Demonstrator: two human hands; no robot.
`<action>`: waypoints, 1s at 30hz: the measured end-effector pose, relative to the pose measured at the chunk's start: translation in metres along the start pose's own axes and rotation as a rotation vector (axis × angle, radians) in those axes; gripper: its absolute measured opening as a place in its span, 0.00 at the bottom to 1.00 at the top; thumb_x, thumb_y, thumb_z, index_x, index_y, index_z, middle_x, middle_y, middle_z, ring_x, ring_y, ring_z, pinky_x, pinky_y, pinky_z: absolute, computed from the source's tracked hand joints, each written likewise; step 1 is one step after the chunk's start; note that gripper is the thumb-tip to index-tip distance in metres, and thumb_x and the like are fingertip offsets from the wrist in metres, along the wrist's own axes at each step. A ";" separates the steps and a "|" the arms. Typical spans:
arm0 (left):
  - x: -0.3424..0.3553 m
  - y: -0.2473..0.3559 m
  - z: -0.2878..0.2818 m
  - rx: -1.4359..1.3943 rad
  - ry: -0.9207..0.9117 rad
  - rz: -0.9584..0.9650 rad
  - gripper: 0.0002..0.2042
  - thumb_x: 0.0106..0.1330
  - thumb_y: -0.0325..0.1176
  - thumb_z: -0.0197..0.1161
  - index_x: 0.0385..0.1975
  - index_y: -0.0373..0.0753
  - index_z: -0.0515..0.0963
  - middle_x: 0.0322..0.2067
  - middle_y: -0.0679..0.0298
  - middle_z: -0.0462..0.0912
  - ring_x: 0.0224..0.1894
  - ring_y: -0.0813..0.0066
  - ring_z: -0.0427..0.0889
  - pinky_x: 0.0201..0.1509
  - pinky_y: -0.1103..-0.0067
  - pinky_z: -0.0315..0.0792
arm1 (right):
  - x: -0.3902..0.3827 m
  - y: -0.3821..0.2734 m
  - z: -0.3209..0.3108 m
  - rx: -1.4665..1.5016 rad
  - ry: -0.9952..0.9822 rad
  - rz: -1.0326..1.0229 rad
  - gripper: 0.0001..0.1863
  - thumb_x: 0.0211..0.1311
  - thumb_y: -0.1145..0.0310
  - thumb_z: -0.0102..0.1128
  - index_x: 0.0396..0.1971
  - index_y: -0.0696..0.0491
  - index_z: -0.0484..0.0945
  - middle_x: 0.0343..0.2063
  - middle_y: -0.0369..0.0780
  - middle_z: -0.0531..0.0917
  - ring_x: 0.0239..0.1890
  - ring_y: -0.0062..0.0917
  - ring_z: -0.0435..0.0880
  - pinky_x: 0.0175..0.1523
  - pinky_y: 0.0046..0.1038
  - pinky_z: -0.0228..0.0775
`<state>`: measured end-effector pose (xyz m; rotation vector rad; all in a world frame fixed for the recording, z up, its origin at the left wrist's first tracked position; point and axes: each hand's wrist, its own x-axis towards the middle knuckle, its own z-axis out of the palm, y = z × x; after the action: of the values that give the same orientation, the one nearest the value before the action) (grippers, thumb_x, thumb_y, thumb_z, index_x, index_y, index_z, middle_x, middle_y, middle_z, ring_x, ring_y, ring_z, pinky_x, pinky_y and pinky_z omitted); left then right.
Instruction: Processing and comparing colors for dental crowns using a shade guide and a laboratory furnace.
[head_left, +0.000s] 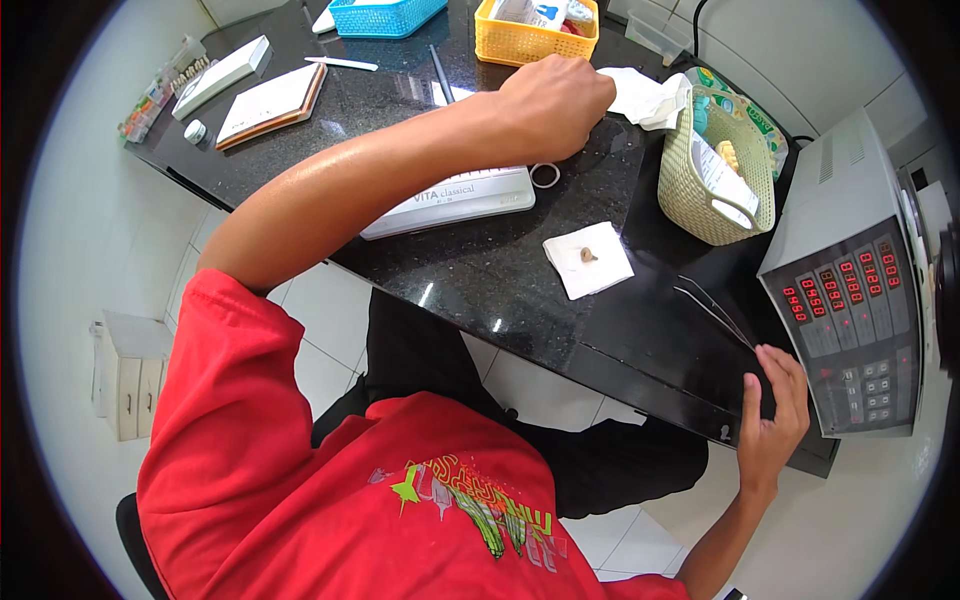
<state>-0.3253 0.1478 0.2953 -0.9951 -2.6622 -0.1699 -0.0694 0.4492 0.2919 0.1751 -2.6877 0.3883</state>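
Note:
My left hand (pixel 560 105) is stretched across the table, closed like a fist. Its fingertips are hidden, so anything inside cannot be made out; a crumpled white tissue (pixel 640 97) lies right beside it. Over the table's right part, my right hand (pixel 775 410) has thumb and fingers apart. Its fingertips are at the near end of a pair of metal tweezers (pixel 718 312), whose tips point away to the left. Between the hands, a small brown lump (pixel 588 255) rests on a folded white paper (pixel 565 275).
A green woven basket (pixel 685 195) holds papers and packets. Right of it stands a grey device (pixel 840 290) with red digits. Yellow (pixel 530 45) and blue (pixel 385 20) baskets sit far back. A flat white case (pixel 450 205), a ring (pixel 545 176) and a notepad (pixel 265 105) lie leftward.

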 end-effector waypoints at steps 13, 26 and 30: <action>-0.002 -0.005 -0.106 -1.063 -0.195 -0.198 0.11 0.71 0.36 0.62 0.40 0.32 0.77 0.33 0.63 0.81 0.36 0.79 0.82 0.42 0.83 0.79 | 0.018 -0.066 -0.004 0.310 0.300 -0.048 0.07 0.65 0.76 0.61 0.40 0.62 0.83 0.33 0.45 0.84 0.29 0.24 0.80 0.33 0.21 0.72; -0.038 0.059 -0.106 -1.336 0.093 -0.057 0.12 0.56 0.37 0.73 0.26 0.33 0.82 0.22 0.58 0.85 0.24 0.74 0.84 0.33 0.80 0.77 | 0.076 -0.140 0.026 0.541 0.223 0.050 0.28 0.59 0.67 0.68 0.57 0.60 0.69 0.38 0.47 0.84 0.27 0.17 0.79 0.32 0.16 0.65; -0.045 0.059 -0.101 -1.289 0.148 -0.165 0.13 0.52 0.35 0.74 0.19 0.31 0.81 0.18 0.56 0.83 0.22 0.69 0.83 0.30 0.75 0.77 | 0.078 -0.145 0.022 1.044 0.111 0.283 0.26 0.62 0.61 0.64 0.54 0.61 0.70 0.36 0.47 0.85 0.28 0.18 0.81 0.32 0.17 0.67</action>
<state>-0.2310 0.1429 0.3776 -0.9210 -2.2931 -2.0415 -0.1223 0.2995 0.3408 0.0560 -2.1335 1.7822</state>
